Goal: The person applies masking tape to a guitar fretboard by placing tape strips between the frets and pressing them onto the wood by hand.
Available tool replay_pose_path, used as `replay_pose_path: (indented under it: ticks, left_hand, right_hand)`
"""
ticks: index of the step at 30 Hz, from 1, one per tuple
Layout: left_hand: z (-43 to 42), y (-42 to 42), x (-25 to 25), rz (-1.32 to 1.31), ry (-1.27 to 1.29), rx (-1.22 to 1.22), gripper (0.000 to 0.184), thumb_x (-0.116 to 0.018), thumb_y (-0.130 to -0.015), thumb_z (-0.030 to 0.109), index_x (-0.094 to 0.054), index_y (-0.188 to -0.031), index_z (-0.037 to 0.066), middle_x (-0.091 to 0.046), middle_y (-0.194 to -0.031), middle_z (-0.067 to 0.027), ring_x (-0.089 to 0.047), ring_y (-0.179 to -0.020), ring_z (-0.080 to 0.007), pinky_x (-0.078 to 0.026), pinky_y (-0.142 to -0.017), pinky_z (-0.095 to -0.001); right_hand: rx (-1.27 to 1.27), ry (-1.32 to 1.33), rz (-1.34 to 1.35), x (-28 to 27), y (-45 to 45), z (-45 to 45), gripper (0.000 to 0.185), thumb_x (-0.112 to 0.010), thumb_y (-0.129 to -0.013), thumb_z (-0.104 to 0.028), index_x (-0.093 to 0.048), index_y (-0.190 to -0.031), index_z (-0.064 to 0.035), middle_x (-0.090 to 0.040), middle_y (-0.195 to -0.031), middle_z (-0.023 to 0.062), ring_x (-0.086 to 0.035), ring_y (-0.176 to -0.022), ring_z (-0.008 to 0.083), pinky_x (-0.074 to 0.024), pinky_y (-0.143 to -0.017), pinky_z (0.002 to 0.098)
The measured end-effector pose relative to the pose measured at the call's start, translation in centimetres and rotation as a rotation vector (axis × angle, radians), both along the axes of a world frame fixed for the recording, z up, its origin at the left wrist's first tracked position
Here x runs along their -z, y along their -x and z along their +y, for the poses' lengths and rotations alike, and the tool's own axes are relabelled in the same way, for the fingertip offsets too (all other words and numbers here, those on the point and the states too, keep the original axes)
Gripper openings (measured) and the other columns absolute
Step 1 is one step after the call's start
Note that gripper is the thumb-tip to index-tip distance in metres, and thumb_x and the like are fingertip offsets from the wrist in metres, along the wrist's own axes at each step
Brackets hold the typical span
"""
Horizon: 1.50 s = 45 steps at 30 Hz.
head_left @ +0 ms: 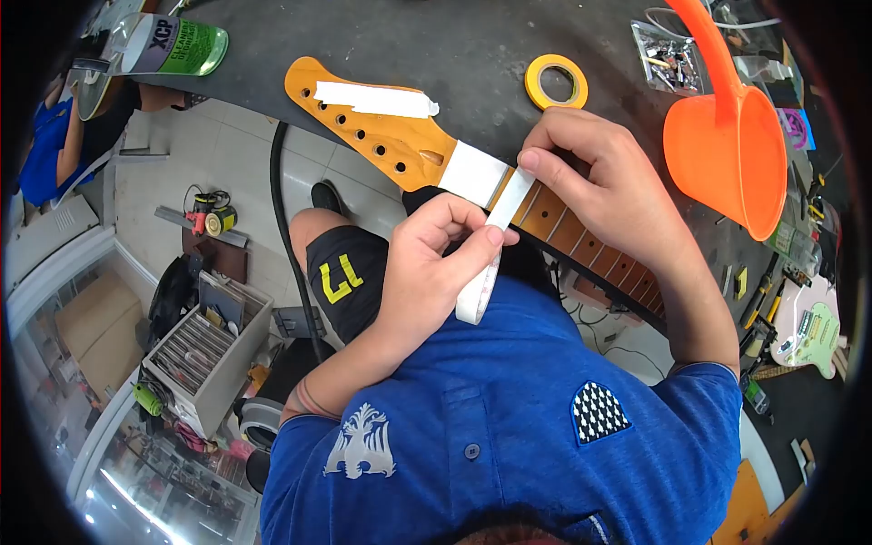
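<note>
A guitar neck (590,247) lies slantwise at the bench edge, its amber headstock (368,134) at the left end. One white tape piece (377,98) covers part of the headstock, and a wide white piece (470,174) crosses the neck beside it. A narrow strip of white masking tape (510,202) stretches between my hands over the first frets. My left hand (431,268) pinches its near part, with a loop of tape hanging below. My right hand (604,173) is closed, thumb and forefinger at the strip's far end on the fretboard.
A yellow tape roll (556,82) lies behind the neck. To the right are an orange scoop-like container (727,154) and a bag of small metal parts (670,56). A degreaser bottle (186,45) stands at upper left. Another person's blue sleeve (45,150) shows far left.
</note>
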<state>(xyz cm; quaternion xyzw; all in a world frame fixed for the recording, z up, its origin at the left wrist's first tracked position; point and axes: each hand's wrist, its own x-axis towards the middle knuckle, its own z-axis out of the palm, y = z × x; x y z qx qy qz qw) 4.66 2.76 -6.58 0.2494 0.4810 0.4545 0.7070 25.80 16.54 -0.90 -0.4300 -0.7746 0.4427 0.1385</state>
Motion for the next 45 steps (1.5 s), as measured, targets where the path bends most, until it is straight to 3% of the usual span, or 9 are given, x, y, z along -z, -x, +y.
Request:
replay_pose_path:
  ticks: [1,8,11,14,26,29,32,45]
  left_hand:
    - [0.1,-0.1,0.1,0.011,0.005,0.008,0.011,-0.075,-0.115,0.009,-0.069,-0.110,0.001,-0.086,-0.110,-0.0177,-0.078,-0.090,-0.0119,-0.063,-0.081,-0.0287]
    - [0.4,-0.2,0.2,0.056,0.030,0.025,0.016,-0.072,-0.118,0.014,-0.073,-0.110,0.000,-0.087,-0.106,-0.0177,-0.078,-0.085,-0.0107,-0.063,-0.077,-0.0280]
    - [0.3,-0.6,0.4,0.042,0.011,-0.034,0.018,-0.073,-0.117,0.012,-0.075,-0.106,-0.002,-0.085,-0.098,-0.0110,-0.070,-0.077,-0.0054,-0.056,-0.067,-0.0254]
    - [0.3,-0.1,0.6,0.065,-0.004,0.020,0.018,-0.070,-0.119,0.014,-0.074,-0.110,-0.001,-0.087,-0.105,-0.0162,-0.076,-0.084,-0.0096,-0.061,-0.075,-0.0266]
    - [0.4,-0.1,0.5,0.096,-0.004,0.029,0.018,-0.069,-0.119,0.013,-0.075,-0.109,-0.001,-0.087,-0.104,-0.0156,-0.075,-0.083,-0.0085,-0.060,-0.074,-0.0262]
    - [0.4,-0.5,0.5,0.086,0.001,-0.035,0.016,-0.073,-0.114,0.008,-0.078,-0.104,-0.002,-0.085,-0.095,-0.0087,-0.068,-0.076,-0.0039,-0.054,-0.067,-0.0246]
    - [0.3,0.0,0.6,0.112,-0.023,0.031,0.018,-0.069,-0.118,0.013,-0.075,-0.108,-0.002,-0.087,-0.104,-0.0159,-0.075,-0.082,-0.0084,-0.060,-0.074,-0.0263]
    - [0.4,0.0,0.7,0.104,-0.028,0.026,0.016,-0.069,-0.118,0.011,-0.074,-0.108,-0.002,-0.087,-0.103,-0.0171,-0.076,-0.082,-0.0097,-0.061,-0.073,-0.0269]
  right_hand:
    - [0.002,-0.010,0.012,0.1,0.1,0.1,0.024,-0.074,-0.110,-0.020,-0.077,-0.104,0.0023,-0.076,-0.094,0.0185,-0.075,-0.090,0.0382,-0.0577,-0.083,0.0477]
    - [0.005,0.056,-0.020,0.4,0.1,0.5,0.025,-0.074,-0.111,-0.022,-0.077,-0.103,0.0019,-0.076,-0.091,0.0193,-0.076,-0.084,0.0364,-0.0575,-0.079,0.0476]
    - [-0.009,0.062,-0.022,0.6,0.1,0.6,0.025,-0.074,-0.111,-0.023,-0.077,-0.104,0.0016,-0.076,-0.088,0.0190,-0.076,-0.081,0.0357,-0.0573,-0.077,0.0474]
    - [-0.022,0.052,-0.032,1.0,0.2,0.7,0.025,-0.074,-0.111,-0.023,-0.078,-0.104,0.0012,-0.076,-0.086,0.0184,-0.076,-0.079,0.0353,-0.0573,-0.076,0.0471]
    - [-0.033,0.026,-0.058,1.5,0.1,0.8,0.026,-0.074,-0.111,-0.024,-0.080,-0.104,0.0006,-0.075,-0.080,0.0173,-0.074,-0.073,0.0318,-0.0561,-0.072,0.0457]
    - [-0.034,0.021,-0.058,1.6,0.1,0.7,0.027,-0.074,-0.111,-0.024,-0.080,-0.104,0.0006,-0.074,-0.079,0.0172,-0.074,-0.072,0.0313,-0.0557,-0.071,0.0456]
    - [-0.038,0.017,-0.064,1.6,0.1,0.8,0.027,-0.075,-0.111,-0.025,-0.080,-0.104,0.0006,-0.074,-0.079,0.0174,-0.073,-0.071,0.0312,-0.0556,-0.070,0.0456]
    - [-0.031,0.038,-0.085,1.4,0.2,0.8,0.027,-0.075,-0.110,-0.026,-0.081,-0.104,-0.0003,-0.073,-0.078,0.0166,-0.073,-0.070,0.0311,-0.0560,-0.070,0.0458]
